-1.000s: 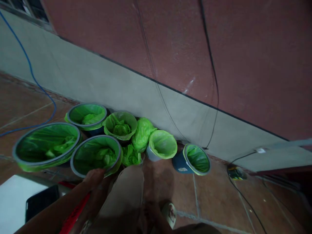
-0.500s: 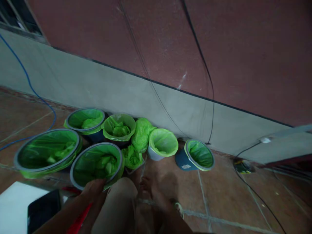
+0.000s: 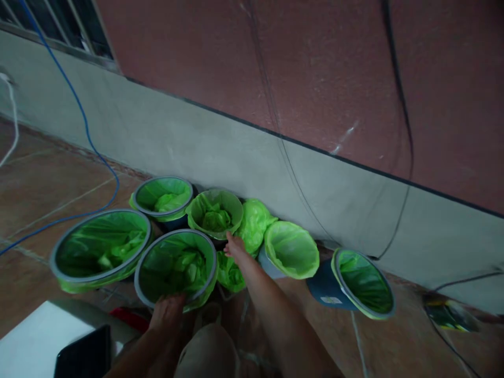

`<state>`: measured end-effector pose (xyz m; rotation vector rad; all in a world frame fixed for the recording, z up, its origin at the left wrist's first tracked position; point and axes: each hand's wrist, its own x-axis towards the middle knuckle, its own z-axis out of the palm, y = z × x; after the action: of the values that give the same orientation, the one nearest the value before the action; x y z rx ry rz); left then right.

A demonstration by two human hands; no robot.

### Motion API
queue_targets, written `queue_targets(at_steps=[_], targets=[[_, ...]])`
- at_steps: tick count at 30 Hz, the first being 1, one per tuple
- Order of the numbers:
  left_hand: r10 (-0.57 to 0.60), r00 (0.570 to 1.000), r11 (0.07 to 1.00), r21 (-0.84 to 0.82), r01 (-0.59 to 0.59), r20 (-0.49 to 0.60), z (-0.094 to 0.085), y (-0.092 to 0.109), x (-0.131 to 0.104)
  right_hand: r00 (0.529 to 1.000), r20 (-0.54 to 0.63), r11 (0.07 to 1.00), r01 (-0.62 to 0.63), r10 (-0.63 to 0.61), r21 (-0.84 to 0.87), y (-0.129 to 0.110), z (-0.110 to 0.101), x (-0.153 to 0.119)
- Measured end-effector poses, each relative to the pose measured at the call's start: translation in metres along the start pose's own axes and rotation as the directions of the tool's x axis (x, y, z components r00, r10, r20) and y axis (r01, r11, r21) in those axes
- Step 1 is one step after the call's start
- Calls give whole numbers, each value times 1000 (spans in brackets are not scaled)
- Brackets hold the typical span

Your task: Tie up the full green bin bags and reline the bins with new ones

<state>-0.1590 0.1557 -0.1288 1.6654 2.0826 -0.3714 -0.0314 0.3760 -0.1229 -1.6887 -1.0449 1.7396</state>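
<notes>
My left hand [image 3: 168, 311] grips the near rim of a trash bin [image 3: 142, 294] with a grey ring and a green liner. Crumpled green plastic lies inside that bin. My right hand [image 3: 235, 247] is stretched forward, thumb and fingers apart, holding nothing I can see. It is beside the front edge of another green-lined bin [image 3: 216, 197] and a bulging green plastic bag [image 3: 255, 223]. Below its wrist lies more crumpled green plastic [image 3: 230, 275], partly hidden by my forearm.
More green-lined bins stand around: two on the left [image 3: 98, 275] [image 3: 173, 214], a pale one [image 3: 271, 265], and a tilted dark blue one [image 3: 331, 286]. A black phone [image 3: 84, 352] rests on a white surface [image 3: 39, 336]. A blue cable [image 3: 84, 118] crosses the tiles; a wall runs behind.
My right hand has come up from low near my legs to the bins in the middle. The left hand stays at the same bin's rim. The view has shifted left.
</notes>
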Motion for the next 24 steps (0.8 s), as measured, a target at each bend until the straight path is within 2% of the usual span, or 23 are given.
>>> queue_targets(at_steps=[3, 6, 9, 12, 15, 17, 21, 24], targets=[[4, 1000, 998, -61, -5, -18, 0, 1, -2, 989, -81, 990, -114, 120, 81, -10, 27, 31], [21, 1000, 993, -114, -23, -16, 2, 2, -1, 987, -86, 984, -120, 133, 135, -15, 41, 48], [14, 1000, 992, -128, -17, -21, 4, 2, 1, 986, -109, 976, -108, 130, 190, -25, 41, 48], [13, 999, 990, -140, -17, -32, 6, 1, 1, 988, -104, 969, -87, 114, 231, -43, 25, 30], [15, 998, 987, -159, -24, -55, 7, -1, 1, 995, -74, 964, -40, 61, 264, -67, -7, -8], [12, 999, 986, -165, -20, -50, 5, -1, 1, 999, -22, 953, 41, -36, 301, -84, -40, -46], [14, 1000, 993, -113, -16, -19, -7, 1, -4, 983, -14, 923, 178, -184, 342, -108, -130, -144], [-27, 997, 997, -71, 21, -78, -24, 6, -15, 981, -62, 936, 196, -186, 292, -107, -207, -227]])
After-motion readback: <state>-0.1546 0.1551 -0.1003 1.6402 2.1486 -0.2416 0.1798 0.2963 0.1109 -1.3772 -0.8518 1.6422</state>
